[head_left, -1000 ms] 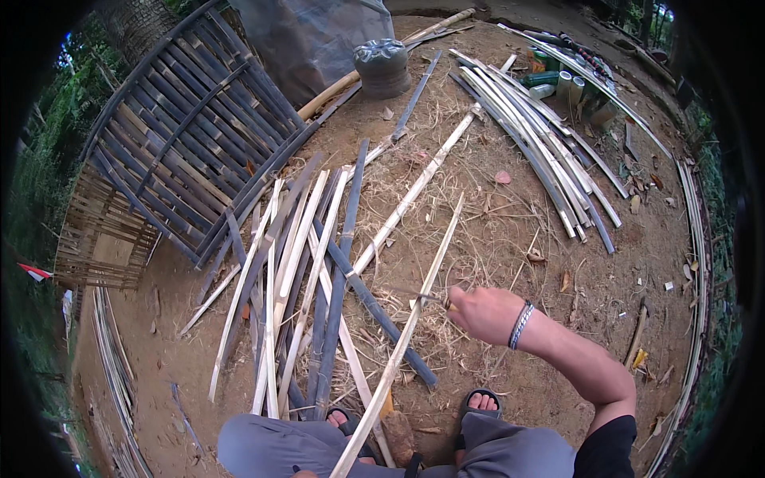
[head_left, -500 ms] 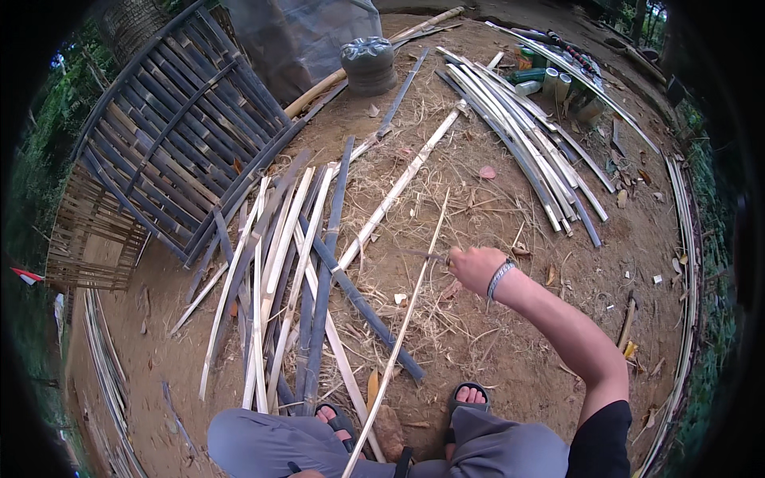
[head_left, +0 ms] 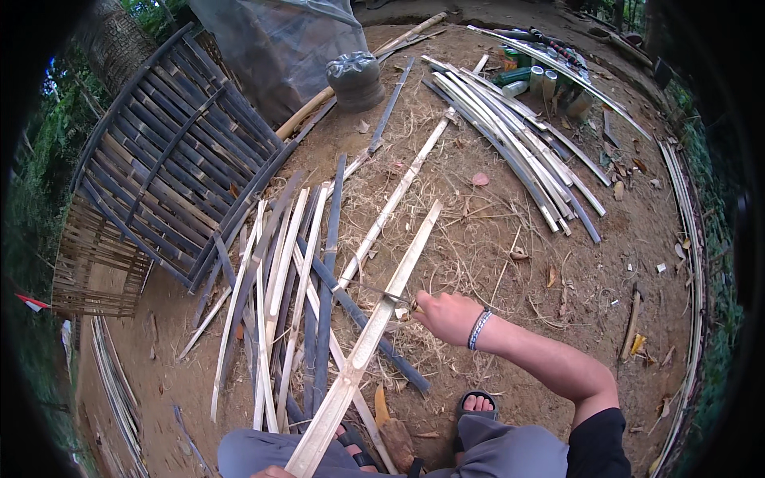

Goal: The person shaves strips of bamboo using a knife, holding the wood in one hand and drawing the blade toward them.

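Note:
A long, pale split bamboo strip (head_left: 360,350) slants up from the bottom edge between my knees, its broad inner face turned up. My left hand (head_left: 272,472) shows only in part at the bottom edge, closed on the strip's near end. My right hand (head_left: 448,316) is closed round the handle of a knife (head_left: 384,294). The thin dark blade lies across the strip's upper part and points left. A bracelet circles my right wrist.
Split bamboo strips (head_left: 275,295) lie piled at left, with another bundle (head_left: 518,135) at upper right. A dark bamboo slatted panel (head_left: 175,159) leans behind the pile. Shavings (head_left: 478,263) litter the dirt. A squat dark plastic container (head_left: 355,82) and several bottles and tubes (head_left: 530,78) stand farther off.
The bamboo strip has turned from its narrow edge to its broad face. My right hand has moved left and nearer with the knife, whose blade now crosses the strip lower down.

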